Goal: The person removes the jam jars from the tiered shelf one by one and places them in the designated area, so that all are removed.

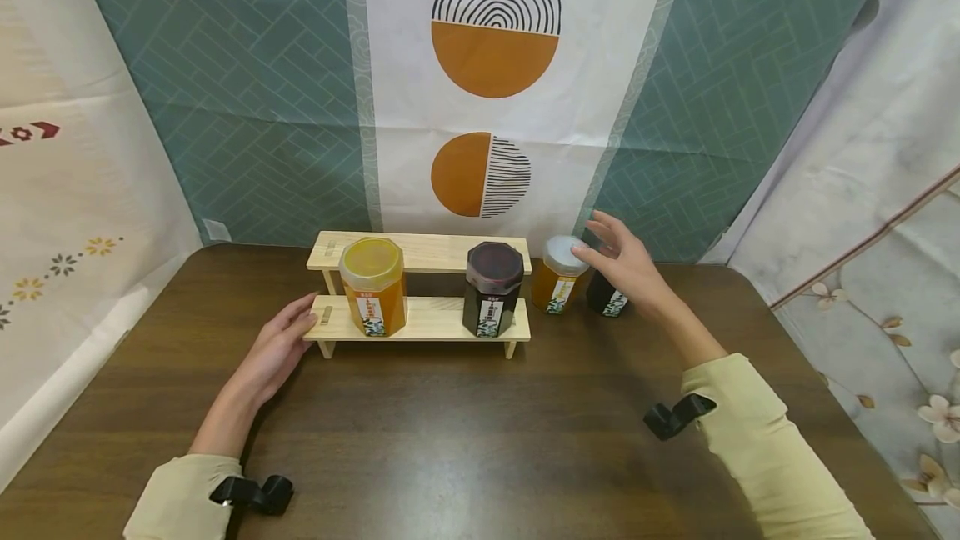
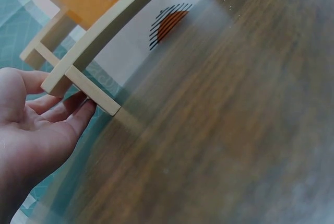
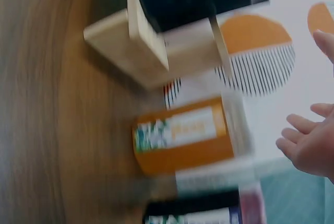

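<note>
A two-tier wooden rack (image 1: 431,319) stands at the back of the table. My left hand (image 1: 279,348) grips the left end of its lower board; in the left wrist view the fingers (image 2: 78,110) curl beneath the board beside the leg. On that lower tier sit an orange jar with a yellow lid (image 1: 372,286) and a dark jar with a dark lid (image 1: 492,290). Right of the rack, an amber jar with a pale lid (image 1: 558,275) and another dark jar (image 1: 607,294) stand on the table. Above these two hovers my right hand (image 1: 626,265), fingers spread, holding nothing.
The rack's upper board (image 1: 442,250) bears no jar. A patterned cloth (image 1: 487,115) hangs right behind the rack, and light curtains flank the brown table (image 1: 450,440) on both sides.
</note>
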Motion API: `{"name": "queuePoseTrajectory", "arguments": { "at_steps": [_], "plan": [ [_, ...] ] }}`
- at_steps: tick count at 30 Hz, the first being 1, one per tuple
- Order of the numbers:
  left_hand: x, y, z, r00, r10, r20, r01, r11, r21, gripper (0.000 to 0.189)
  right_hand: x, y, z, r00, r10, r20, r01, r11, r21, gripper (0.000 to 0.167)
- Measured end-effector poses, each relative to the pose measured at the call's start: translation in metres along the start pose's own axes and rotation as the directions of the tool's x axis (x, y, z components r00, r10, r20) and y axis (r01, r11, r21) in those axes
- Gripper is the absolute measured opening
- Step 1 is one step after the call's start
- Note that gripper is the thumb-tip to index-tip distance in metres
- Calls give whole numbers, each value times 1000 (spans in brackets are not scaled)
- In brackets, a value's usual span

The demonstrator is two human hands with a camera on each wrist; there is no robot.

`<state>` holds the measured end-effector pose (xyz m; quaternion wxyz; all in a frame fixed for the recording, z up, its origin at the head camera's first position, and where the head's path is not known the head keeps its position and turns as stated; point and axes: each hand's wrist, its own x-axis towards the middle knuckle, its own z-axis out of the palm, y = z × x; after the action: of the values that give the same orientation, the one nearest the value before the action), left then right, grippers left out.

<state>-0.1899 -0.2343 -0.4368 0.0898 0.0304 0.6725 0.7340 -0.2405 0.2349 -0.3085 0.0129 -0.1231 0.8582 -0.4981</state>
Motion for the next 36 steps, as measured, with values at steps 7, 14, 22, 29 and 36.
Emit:
{"name": "queuePoseTrajectory", "arguments": {
  "at_steps": [7,14,22,29,36],
  "plan": [
    [-2,0,-2,1000,3,-3,-3,1000,2,65,0,-18,39,990,-81,113,69,992,107,71],
    [-2,0,-3,1000,11,-2,-11,1000,1,65,4,-26,80,986,-106,126,73,966,247,71],
    [1,0,1,1000,1,-1,-1,1000,7,63,5,-27,107,999,-41,26,33,972,234,83],
    [1,3,1,1000,-6,-5,6,1000,8,62,7,-22,113,999,-40,-30,48,952,302,72],
    [0,2,0,1000,-3,-11,3,1000,13,61,10,-16,116,998,-54,-44,66,930,361,71]
  ]
}}
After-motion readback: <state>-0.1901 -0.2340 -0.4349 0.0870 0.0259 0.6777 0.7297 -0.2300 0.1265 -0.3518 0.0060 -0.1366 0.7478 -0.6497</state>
